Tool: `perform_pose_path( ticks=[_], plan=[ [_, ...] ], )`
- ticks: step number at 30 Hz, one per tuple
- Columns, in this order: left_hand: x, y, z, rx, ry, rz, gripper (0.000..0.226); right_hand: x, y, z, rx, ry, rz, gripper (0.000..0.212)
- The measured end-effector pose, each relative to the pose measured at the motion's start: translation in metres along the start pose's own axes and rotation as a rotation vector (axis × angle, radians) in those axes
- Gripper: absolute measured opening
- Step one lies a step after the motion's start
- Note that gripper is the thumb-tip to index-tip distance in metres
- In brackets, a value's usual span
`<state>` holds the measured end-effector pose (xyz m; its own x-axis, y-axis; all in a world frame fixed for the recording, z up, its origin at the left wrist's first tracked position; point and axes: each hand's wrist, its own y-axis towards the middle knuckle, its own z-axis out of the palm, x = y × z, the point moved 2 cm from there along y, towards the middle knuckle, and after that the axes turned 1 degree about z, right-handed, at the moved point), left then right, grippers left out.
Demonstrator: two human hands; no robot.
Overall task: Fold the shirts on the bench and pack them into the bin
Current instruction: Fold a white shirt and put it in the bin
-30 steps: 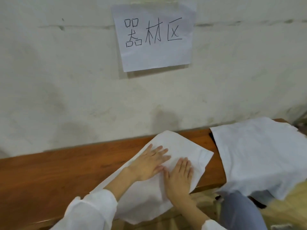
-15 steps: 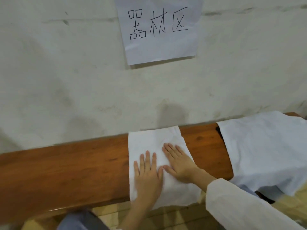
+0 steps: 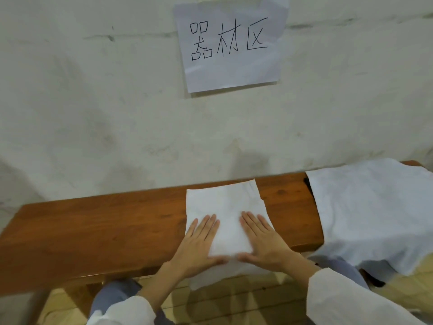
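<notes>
A folded white shirt [image 3: 225, 207] lies as a narrow rectangle across the brown wooden bench [image 3: 93, 231], its near end hanging over the front edge. My left hand [image 3: 199, 242] rests flat on its left side, fingers straight. My right hand [image 3: 262, 242] lies flat on its right side, fingers straight, thumb pointing inward along the bench edge. A second white shirt [image 3: 375, 212] lies spread and unfolded over the bench's right end, draping down in front. No bin is in view.
A pale plaster wall rises directly behind the bench, with a paper sign [image 3: 230, 43] taped to it. My knees in blue trousers [image 3: 110, 299] show below the bench. Bare bench top stretches to the left of the folded shirt.
The shirt went from lying diagonal to lying straight across the bench. My hands, close together a moment ago, have slid apart toward the shirt's left and right sides near the front edge.
</notes>
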<state>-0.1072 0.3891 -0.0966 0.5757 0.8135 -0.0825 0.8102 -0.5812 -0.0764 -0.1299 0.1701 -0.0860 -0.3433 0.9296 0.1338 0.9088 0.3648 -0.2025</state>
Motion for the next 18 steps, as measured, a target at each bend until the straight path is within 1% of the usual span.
perform_pose_path(
  ticks=[1,3,5,7,9,11,12,14,15,16,18],
  plan=[
    [0.000,-0.003,0.003,0.028,0.024,-0.001,0.105,0.001,-0.003,0.002,0.012,0.000,0.000,0.105],
    [-0.001,-0.007,0.006,0.044,0.054,0.007,0.102,0.003,-0.009,0.006,-0.029,-0.030,-0.014,0.106],
    [-0.003,-0.010,0.006,0.108,0.002,0.002,0.096,0.005,-0.011,0.012,-0.006,-0.037,0.042,0.112],
    [-0.008,-0.013,0.002,0.164,-0.043,-0.030,0.089,0.006,-0.010,0.016,-0.030,0.037,0.087,0.121],
    [-0.013,-0.016,0.004,0.152,-0.046,-0.042,0.082,0.004,-0.010,0.018,-0.040,0.122,0.110,0.124],
    [-0.018,-0.020,0.001,0.138,-0.031,-0.069,0.075,0.007,-0.017,0.012,-0.044,0.020,0.058,0.112],
    [-0.020,-0.021,-0.002,0.111,-0.025,-0.084,0.074,0.008,-0.021,0.005,-0.047,-0.033,0.023,0.099],
    [-0.025,-0.023,-0.017,0.038,-0.006,-0.072,0.076,0.010,-0.026,-0.014,0.043,-0.009,-0.033,0.069],
    [-0.027,-0.024,-0.026,0.029,-0.037,-0.058,0.074,0.009,-0.026,-0.021,0.071,0.026,-0.038,0.061],
    [-0.028,-0.023,-0.035,0.040,-0.088,-0.032,0.066,0.009,-0.026,-0.029,0.113,0.070,-0.031,0.055],
    [-0.024,-0.024,-0.055,0.146,-0.278,-0.016,0.041,0.010,-0.025,-0.048,0.170,0.194,0.003,0.040]
  ],
)
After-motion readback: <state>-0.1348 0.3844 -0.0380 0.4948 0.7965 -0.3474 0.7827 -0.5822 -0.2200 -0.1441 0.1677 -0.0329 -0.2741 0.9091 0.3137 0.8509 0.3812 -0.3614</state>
